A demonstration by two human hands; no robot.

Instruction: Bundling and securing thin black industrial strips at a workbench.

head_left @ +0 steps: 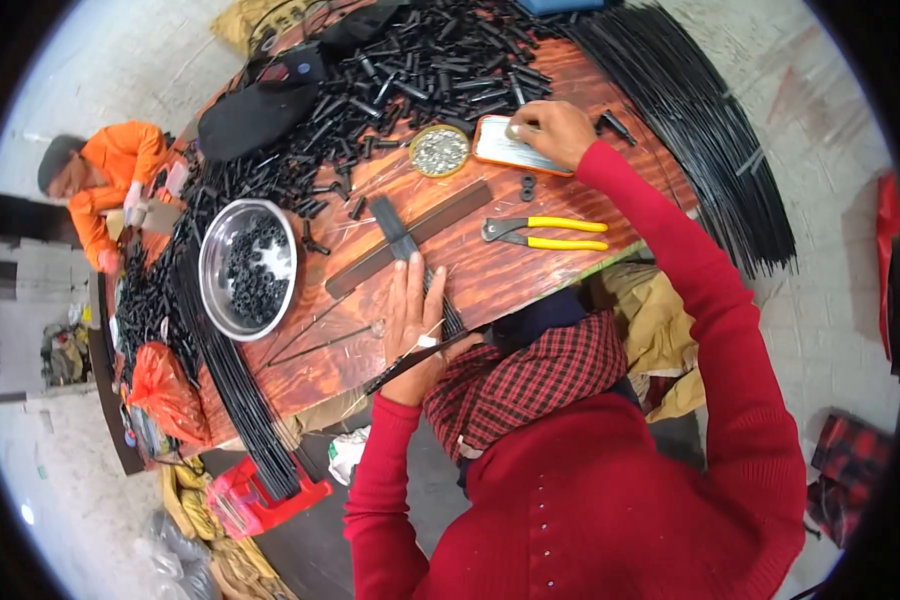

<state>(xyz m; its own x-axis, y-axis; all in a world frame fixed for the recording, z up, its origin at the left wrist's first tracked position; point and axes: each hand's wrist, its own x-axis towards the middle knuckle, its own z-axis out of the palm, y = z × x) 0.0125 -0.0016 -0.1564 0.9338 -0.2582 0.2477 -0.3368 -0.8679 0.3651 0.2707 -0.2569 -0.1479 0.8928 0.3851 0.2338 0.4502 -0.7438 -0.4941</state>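
Note:
My left hand [411, 318] lies with its fingers stretched out over a bundle of thin black strips [394, 228]. This bundle crosses a long brown bar [460, 206] on the table. Over a white tray with an orange rim [500, 150], the fingers of my right hand [555, 132] are pinched together; what they hold is too small to make out. Thin pale pieces lie in the tray. Beside it stands a round yellow-rimmed container [412, 157] of small silvery pieces. Yellow-handled pincers [562, 223] and small black rings [527, 188] lie nearer to me.
A steel bowl [281, 262] of black rings stands left. Black tubular parts [440, 75] are heaped at the back. Long black rods [685, 110] overhang the right edge; another rod bundle [235, 385] overhangs the left, above a red stool [290, 508]. A co-worker in orange [120, 160] sits far left.

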